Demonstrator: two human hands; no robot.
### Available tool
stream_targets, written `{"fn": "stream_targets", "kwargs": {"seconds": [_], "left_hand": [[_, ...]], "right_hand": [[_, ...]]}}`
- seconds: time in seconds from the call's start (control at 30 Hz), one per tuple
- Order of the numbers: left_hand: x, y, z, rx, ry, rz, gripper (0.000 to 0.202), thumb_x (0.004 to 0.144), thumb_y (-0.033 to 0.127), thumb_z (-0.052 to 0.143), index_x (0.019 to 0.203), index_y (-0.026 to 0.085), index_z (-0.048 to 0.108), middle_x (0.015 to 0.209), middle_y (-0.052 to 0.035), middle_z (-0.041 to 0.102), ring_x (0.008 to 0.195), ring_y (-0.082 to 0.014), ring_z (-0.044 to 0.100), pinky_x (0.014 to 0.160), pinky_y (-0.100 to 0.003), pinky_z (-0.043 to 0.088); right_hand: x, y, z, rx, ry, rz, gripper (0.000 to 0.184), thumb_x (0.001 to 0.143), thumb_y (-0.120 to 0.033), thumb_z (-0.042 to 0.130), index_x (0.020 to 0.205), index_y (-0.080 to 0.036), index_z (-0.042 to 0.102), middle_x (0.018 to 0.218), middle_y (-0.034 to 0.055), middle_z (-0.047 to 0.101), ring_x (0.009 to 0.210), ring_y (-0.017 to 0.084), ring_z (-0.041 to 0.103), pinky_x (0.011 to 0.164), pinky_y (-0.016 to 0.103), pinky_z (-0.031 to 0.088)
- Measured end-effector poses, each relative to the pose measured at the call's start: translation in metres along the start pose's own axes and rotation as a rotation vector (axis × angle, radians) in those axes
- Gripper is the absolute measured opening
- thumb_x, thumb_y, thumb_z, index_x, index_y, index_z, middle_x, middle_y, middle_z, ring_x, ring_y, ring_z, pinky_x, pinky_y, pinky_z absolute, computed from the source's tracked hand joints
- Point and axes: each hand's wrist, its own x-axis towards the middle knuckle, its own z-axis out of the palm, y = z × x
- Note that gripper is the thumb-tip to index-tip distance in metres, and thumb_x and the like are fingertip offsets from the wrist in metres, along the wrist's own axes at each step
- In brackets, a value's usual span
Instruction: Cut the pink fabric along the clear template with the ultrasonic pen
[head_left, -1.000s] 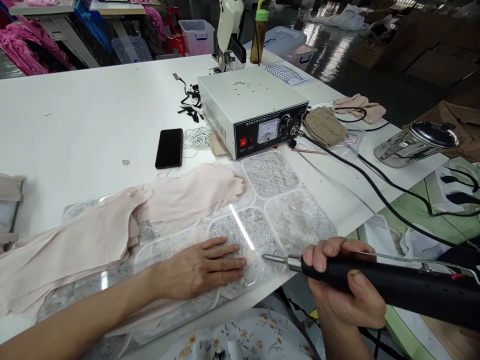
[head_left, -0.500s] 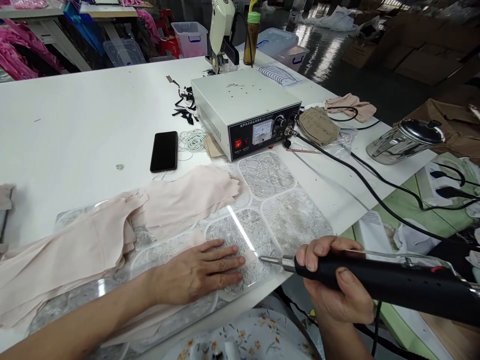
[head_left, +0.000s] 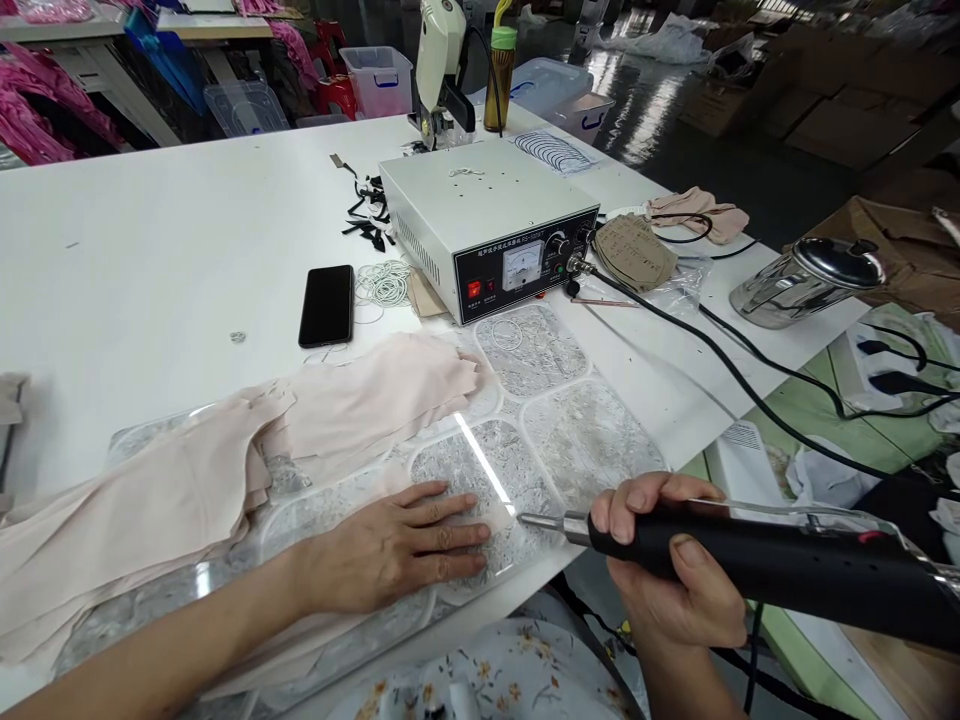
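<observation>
My left hand (head_left: 405, 545) lies flat, fingers stretched out, pressing on a pale pink fabric piece (head_left: 300, 640) that runs under my palm and forearm. Below the fabric is a clear-topped, stone-patterned mat (head_left: 592, 440). In my right hand (head_left: 667, 560) is a black handheld ultrasonic welding tool (head_left: 795, 570), my fingers wrapped round its body. Its metal tip points left, just beyond my left fingertips at the fabric's edge; whether it touches I cannot tell. More pale pink fabric pieces (head_left: 165, 500) lie layered beyond my left forearm.
A grey control box (head_left: 487, 210) stands at the mat's far edge, its black cable (head_left: 712, 360) running right. Around it are a phone (head_left: 326, 306), a bundle of thin cord (head_left: 384, 284), brown card patterns (head_left: 634, 252) and a steel pot (head_left: 802, 285). A bottle (head_left: 499, 85) stands behind.
Both hands and the tool hold nearly the same place. The view has shifted very slightly, and a little more fabric shows beside my left fingertips.
</observation>
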Motion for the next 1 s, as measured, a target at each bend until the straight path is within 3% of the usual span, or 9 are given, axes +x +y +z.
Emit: {"fn": "stream_targets", "kwargs": {"seconds": [0.2,0.47,0.73,1.0], "left_hand": [[0.0001,-0.0002,0.0013,-0.038,0.07,-0.008,0.041,0.102,0.018,0.038,0.142,0.021,0.045,0.148,-0.0031,0.043,0.146,-0.0209,0.023,0.122,-0.043,0.018],[-0.0015,0.0001,0.0042,0.034,0.017,-0.002,0.04,0.103,0.018,0.036,0.142,0.02,0.044,0.153,-0.0007,0.034,0.147,-0.0222,0.018,0.123,-0.044,0.013],[-0.0017,0.0009,0.0069,-0.009,0.105,-0.002,0.038,0.101,0.017,0.04,0.139,0.019,0.049,0.149,-0.0025,0.041,0.146,-0.0214,0.021,0.123,-0.043,0.015],[-0.0023,0.0009,0.0065,-0.004,0.074,-0.016,0.037,0.103,0.019,0.037,0.138,0.02,0.05,0.15,-0.0006,0.039,0.146,-0.021,0.022,0.124,-0.042,0.012]], "right_hand": [[-0.0011,-0.0046,0.0038,0.005,-0.013,-0.005,0.018,0.076,-0.027,0.061,0.093,-0.021,0.06,0.077,-0.0013,0.056,0.052,0.009,0.053,0.05,0.03,0.046],[-0.0042,-0.0069,0.0064,-0.026,-0.05,0.02,0.015,0.079,-0.028,0.06,0.093,-0.023,0.058,0.077,-0.0014,0.054,0.053,0.01,0.052,0.051,0.031,0.046],[-0.0046,-0.0063,0.008,-0.052,-0.073,0.023,0.014,0.08,-0.029,0.06,0.093,-0.024,0.057,0.077,-0.0021,0.053,0.054,0.01,0.052,0.053,0.031,0.046],[-0.0043,-0.0047,0.0075,-0.052,-0.097,0.023,0.013,0.081,-0.026,0.06,0.094,-0.023,0.057,0.078,-0.0017,0.055,0.055,0.011,0.054,0.054,0.032,0.049]]}}
